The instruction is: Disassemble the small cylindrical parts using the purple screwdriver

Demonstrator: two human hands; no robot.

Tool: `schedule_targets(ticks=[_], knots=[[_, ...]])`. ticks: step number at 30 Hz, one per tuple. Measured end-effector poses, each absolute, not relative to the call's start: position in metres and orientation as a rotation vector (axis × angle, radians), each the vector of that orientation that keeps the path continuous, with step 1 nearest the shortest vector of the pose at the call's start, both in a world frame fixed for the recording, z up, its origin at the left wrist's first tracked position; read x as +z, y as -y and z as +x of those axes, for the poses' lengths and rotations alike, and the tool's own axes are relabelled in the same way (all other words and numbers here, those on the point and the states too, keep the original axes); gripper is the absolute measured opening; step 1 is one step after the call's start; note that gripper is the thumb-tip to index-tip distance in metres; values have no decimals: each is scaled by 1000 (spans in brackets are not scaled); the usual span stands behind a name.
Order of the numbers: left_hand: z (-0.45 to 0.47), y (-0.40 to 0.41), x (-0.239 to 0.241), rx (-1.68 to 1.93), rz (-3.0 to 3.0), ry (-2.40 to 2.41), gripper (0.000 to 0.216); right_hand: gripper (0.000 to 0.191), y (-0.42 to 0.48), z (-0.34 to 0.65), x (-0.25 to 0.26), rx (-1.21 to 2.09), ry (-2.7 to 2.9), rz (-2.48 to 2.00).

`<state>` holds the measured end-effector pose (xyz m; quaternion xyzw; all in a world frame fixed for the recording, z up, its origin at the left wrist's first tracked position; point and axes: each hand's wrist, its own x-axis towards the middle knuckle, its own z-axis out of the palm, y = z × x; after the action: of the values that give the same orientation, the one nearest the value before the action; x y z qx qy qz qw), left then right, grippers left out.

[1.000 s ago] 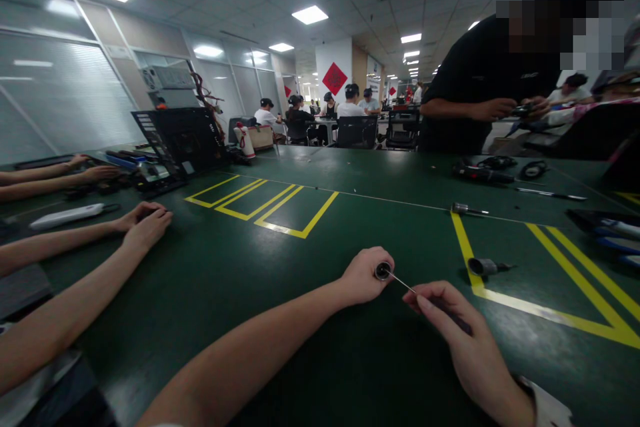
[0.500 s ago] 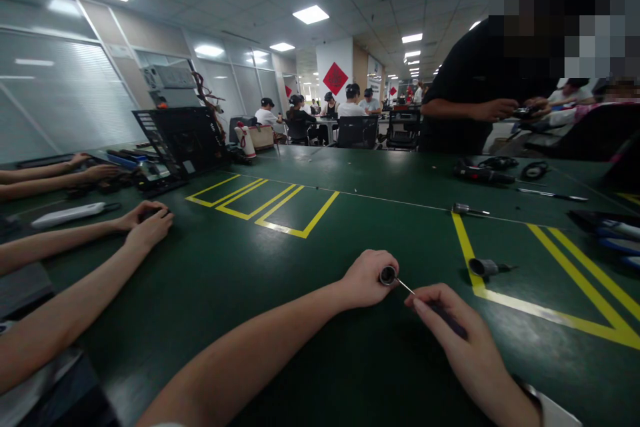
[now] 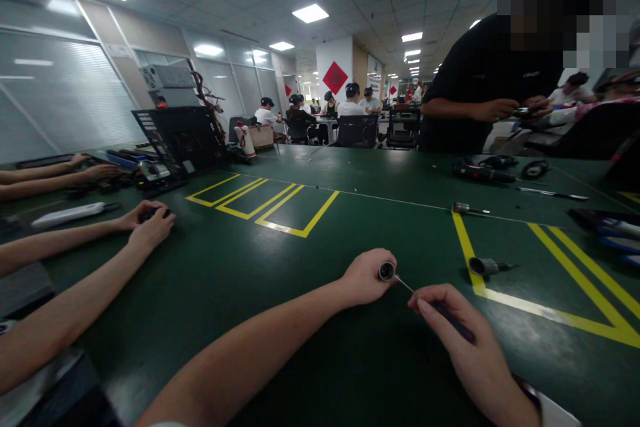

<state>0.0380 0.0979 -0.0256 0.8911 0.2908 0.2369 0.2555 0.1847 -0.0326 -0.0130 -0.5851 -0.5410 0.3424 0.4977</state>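
My left hand (image 3: 367, 278) is closed around a hollow metal cylinder (image 3: 386, 271), its round open end facing me; the rest of it is hidden in the fingers. In my right hand (image 3: 453, 320) is a thin screwdriver (image 3: 457, 327) with a dark handle. Its slim shaft points up and left, and the tip meets the cylinder's rim or inside; I cannot tell which. To the right, a similar metal cup-shaped part with a thin stem (image 3: 484, 266) lies on its side across yellow tape. A smaller metal part with a thin shaft (image 3: 469, 208) lies beyond it.
Yellow tape outlines mark the green table (image 3: 320, 360). A dark power tool (image 3: 483, 172), a pen (image 3: 553, 194) and blue-handled tools (image 3: 620, 240) lie to the right. Co-workers' hands (image 3: 150, 222) work on the left, near a black computer case (image 3: 183, 144). A person in black (image 3: 480, 80) stands across the table.
My right hand has shifted slightly right with the screwdriver. The cylinder in my left hand has tipped or moved very slightly up and left.
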Motion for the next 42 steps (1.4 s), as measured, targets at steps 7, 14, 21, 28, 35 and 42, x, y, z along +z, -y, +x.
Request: schedule_targets(ticks=[7, 14, 21, 28, 35, 42], knots=[[37, -94, -24, 634, 2632, -722, 5, 22, 31, 184, -12, 825, 1324, -1497], [37, -94, -22, 655, 2688, -628, 1, 21, 26, 185, -9, 1002, 1185, -1425], [37, -98, -23, 672, 2615, -638, 3, 21, 23, 186, -11, 1156, 958, -1259], [36, -96, -24, 658, 2481, -709, 8, 22, 27, 190, -15, 1010, 1235, -1399], [34, -98, -27, 629, 2422, -573, 16, 23, 31, 190, -12, 862, 1314, -1395], [35, -99, -27, 621, 2464, -456, 17, 20, 25, 190, -9, 984, 1236, -1386]])
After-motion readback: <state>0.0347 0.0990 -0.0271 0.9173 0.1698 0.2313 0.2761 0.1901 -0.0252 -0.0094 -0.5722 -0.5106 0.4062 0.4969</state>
